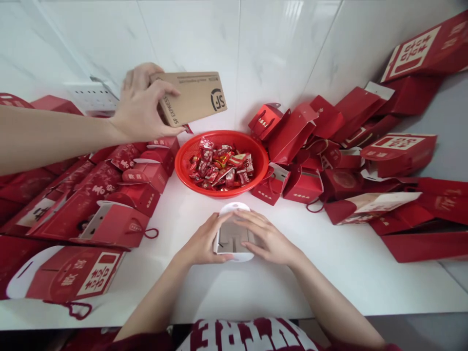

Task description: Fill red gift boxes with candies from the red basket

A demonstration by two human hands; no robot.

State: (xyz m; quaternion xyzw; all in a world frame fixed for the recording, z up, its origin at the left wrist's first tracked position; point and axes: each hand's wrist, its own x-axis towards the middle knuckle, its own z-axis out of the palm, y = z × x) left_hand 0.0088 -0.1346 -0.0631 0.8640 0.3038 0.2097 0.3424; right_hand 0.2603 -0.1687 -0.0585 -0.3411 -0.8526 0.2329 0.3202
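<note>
While both hands (234,239) clasp it, box (232,238) shows white.

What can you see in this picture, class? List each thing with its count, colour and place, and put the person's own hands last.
basket: one, red, centre of the table against the wall.
sweets: a heap, mostly red wrappers, inside the basket.
gift boxes, left: many, red, in rows left of the basket.
gift boxes, right: many, red, piled loosely right of the basket.
cardboard box: one, brown, held in the air above the left rows.
co-worker's hand: one, reaching in from the left, gripping the cardboard box.
table: one, white.
folded box: one, white inside showing, in front of the basket.
left hand: on the folded box's left side.
right hand: on its right side.
</note>
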